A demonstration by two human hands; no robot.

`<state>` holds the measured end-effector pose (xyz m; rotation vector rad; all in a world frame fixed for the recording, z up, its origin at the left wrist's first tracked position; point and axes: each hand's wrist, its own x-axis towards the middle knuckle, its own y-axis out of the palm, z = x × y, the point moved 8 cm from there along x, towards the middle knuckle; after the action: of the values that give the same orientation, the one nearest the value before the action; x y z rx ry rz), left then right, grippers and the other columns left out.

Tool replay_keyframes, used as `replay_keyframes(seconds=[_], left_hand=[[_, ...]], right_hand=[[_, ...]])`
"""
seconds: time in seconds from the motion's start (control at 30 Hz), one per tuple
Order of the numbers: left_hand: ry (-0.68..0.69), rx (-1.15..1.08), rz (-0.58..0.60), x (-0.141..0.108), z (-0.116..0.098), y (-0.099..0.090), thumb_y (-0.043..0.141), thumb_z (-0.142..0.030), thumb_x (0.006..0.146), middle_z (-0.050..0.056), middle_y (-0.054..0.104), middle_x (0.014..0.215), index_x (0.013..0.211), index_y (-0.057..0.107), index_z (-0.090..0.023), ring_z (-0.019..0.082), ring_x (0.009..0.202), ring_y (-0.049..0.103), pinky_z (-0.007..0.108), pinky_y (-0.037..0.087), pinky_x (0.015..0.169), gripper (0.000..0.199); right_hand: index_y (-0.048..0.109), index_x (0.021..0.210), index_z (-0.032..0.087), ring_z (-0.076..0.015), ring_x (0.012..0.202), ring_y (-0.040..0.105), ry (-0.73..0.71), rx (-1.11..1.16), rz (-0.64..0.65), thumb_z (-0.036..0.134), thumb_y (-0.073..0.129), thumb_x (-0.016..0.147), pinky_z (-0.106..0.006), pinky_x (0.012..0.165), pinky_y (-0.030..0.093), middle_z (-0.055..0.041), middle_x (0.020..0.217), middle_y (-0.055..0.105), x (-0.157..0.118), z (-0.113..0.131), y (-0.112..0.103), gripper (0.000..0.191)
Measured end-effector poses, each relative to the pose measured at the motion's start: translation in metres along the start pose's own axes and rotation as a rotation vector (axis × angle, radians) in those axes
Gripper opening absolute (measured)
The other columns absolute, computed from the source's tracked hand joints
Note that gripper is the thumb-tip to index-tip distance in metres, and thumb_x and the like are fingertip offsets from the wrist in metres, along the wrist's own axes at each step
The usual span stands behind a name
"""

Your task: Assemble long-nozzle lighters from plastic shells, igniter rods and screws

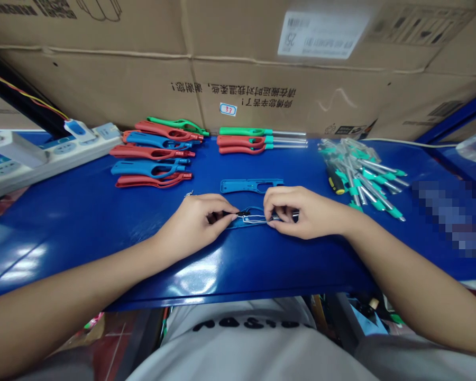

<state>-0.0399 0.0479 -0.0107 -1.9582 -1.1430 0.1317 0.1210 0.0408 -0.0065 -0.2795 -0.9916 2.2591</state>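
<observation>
In front of me a blue lighter shell half (248, 223) lies on the table, a small black part (244, 213) and thin white wires (256, 217) over it. My left hand (204, 217) is closed at the shell's left end, thumb and forefinger pinching the black part. From the right, my right hand (297, 211) pinches a slim metal tube (280, 217) at the wires' other end. Its curled fingers hide part of the tube and shell. Just beyond both hands rests a second blue shell half (241, 186), hollow side up.
Red, blue and green lighter shells (154, 153) are stacked at the back left. Several lighters with metal tubes (262, 142) lie at the back middle. A pile of metal tubes (365, 174) and a black-yellow screwdriver handle (335, 180) are right. A power strip (59, 153) sits left; cardboard (143, 79) stands behind.
</observation>
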Motion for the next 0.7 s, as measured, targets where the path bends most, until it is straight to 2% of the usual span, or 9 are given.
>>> replay_keyframes(seconds=[0.1, 0.23, 0.5, 0.7], left_hand=[[-0.018, -0.016, -0.010, 0.0000, 0.0015, -0.0004, 0.069, -0.024, 0.091, 0.003, 0.077, 0.091, 0.094, 0.078, -0.020, 0.013, 0.070, 0.068, 0.023, 0.055, 0.062, 0.011], [-0.041, -0.048, -0.011, 0.0001, 0.0028, 0.0000, 0.069, -0.023, 0.091, 0.003, 0.077, 0.091, 0.094, 0.079, -0.020, 0.013, 0.068, 0.068, 0.023, 0.054, 0.062, 0.011], [-0.042, -0.041, -0.056, 0.0008, 0.0030, -0.0001, 0.070, -0.018, 0.091, 0.002, 0.078, 0.091, 0.092, 0.079, -0.021, 0.014, 0.076, 0.071, 0.025, 0.055, 0.068, 0.009], [-0.048, -0.072, -0.075, -0.0011, 0.0010, -0.0024, 0.073, -0.015, 0.088, 0.000, 0.080, 0.088, 0.091, 0.080, -0.022, 0.014, 0.072, 0.072, 0.026, 0.058, 0.068, 0.011]], right_hand=[[0.065, 0.089, 0.018, -0.0077, 0.063, 0.046, -0.004, 0.027, 0.087, 0.019, 0.068, 0.085, -0.023, 0.061, 0.044, -0.0022, 0.098, 0.056, -0.0020, 0.0021, 0.0054, 0.005], [0.068, 0.088, 0.019, -0.0092, 0.067, 0.047, -0.005, 0.015, 0.101, 0.033, 0.074, 0.086, -0.024, 0.063, 0.043, -0.0024, 0.098, 0.054, -0.0018, 0.0053, 0.0069, 0.016], [0.069, 0.089, 0.019, -0.0109, 0.073, 0.052, -0.005, -0.042, 0.090, 0.031, 0.071, 0.088, -0.025, 0.068, 0.042, -0.0020, 0.095, 0.058, 0.0009, 0.0079, 0.0096, 0.012], [0.069, 0.089, 0.019, -0.0119, 0.075, 0.054, -0.017, -0.068, 0.078, 0.031, 0.071, 0.088, -0.026, 0.070, 0.043, -0.0022, 0.094, 0.060, 0.0012, 0.0101, 0.0091, 0.012]])
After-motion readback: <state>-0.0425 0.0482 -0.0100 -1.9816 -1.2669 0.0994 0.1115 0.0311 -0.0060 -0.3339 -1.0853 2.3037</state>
